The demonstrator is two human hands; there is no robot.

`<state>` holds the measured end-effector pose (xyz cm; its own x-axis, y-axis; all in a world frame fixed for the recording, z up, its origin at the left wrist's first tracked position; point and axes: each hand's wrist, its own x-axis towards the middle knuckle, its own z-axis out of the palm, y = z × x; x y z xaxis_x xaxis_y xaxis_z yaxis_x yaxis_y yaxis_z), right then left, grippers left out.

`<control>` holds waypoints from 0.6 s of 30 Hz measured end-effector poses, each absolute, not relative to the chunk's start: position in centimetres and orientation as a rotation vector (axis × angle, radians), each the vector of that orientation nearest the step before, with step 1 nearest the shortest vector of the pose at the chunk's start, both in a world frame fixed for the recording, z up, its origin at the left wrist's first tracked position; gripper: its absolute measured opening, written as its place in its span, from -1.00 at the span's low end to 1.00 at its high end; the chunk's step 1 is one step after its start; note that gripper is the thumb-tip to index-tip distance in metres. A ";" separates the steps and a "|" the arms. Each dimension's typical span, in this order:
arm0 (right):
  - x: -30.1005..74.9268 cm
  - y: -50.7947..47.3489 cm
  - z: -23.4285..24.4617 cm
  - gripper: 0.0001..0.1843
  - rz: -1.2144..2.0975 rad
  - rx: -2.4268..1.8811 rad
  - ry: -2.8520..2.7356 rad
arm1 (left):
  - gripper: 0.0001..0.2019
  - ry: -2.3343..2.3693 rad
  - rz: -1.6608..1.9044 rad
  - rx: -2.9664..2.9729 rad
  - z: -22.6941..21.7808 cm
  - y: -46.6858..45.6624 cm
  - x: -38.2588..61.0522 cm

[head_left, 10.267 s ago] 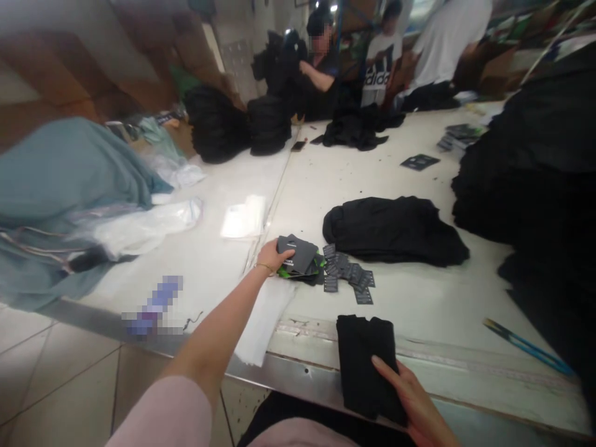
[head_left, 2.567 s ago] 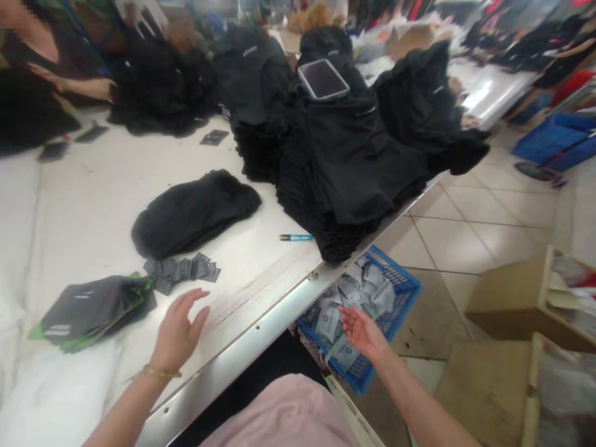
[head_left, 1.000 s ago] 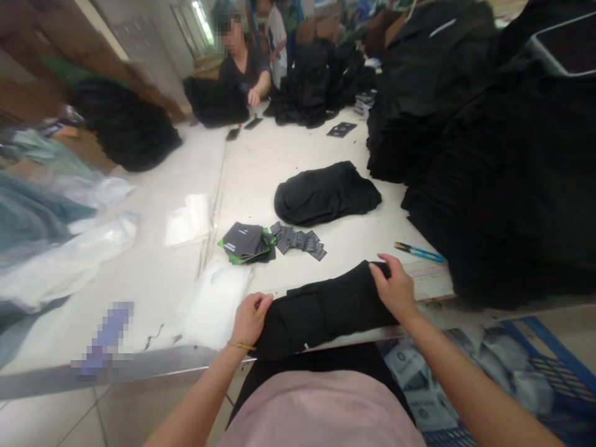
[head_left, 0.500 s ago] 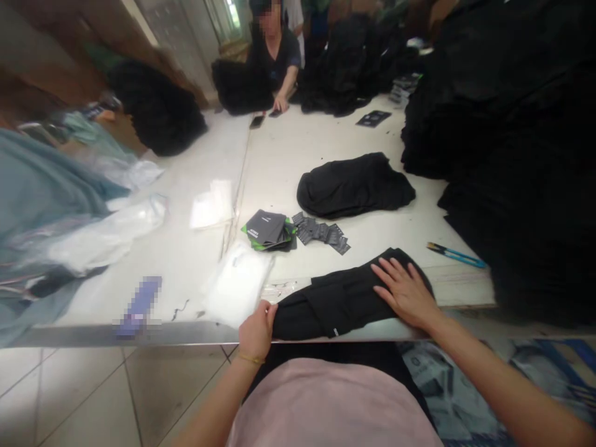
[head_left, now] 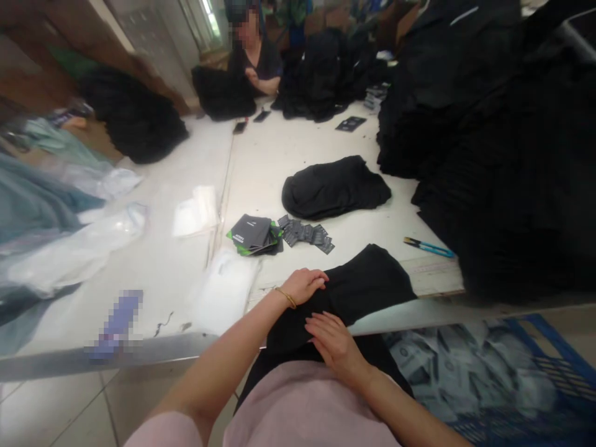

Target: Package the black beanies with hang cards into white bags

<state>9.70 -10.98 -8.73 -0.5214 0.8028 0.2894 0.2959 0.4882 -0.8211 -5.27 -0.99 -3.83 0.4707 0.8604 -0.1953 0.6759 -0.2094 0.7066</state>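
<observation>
A folded black garment (head_left: 372, 282) lies across the near edge of the white table, its near left part hanging toward my lap. My left hand (head_left: 305, 287) rests over its middle, the fingers bent and closed on the cloth. Just nearer to me, my right hand (head_left: 333, 338) touches the same garment with its fingers stretched out flat. Another folded black garment (head_left: 335, 186) lies farther back. Between the two garments are a stack of dark cards with green edges (head_left: 254, 234) and several small dark tags (head_left: 305, 233).
Blue snips (head_left: 428, 246) lie at the right, beside a tall pile of black garments (head_left: 447, 124). Clear plastic bags (head_left: 226, 288) sit at the left. Below the table edge stands a blue crate (head_left: 554, 366) with packed bags. A co-worker (head_left: 256, 62) is across the table.
My left hand has moved right from the garment's left end to its middle. My right hand has come left and nearer to me. The garment's folds have shifted. The co-worker's hand has lifted off the table.
</observation>
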 end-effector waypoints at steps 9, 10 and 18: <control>14.8 -7.2 -8.0 -0.75 1.634 -1.259 -0.191 | -0.62 1.407 0.324 1.894 -5.9 -3.4 -5.5; 14.9 -7.3 -8.0 -0.71 1.641 -1.278 -0.195 | -0.62 1.491 0.317 1.925 -6.1 -3.6 -4.8; 17.6 -10.2 -8.1 -0.39 0.562 -1.425 -1.775 | -0.45 1.308 0.460 2.356 -4.8 -1.5 0.0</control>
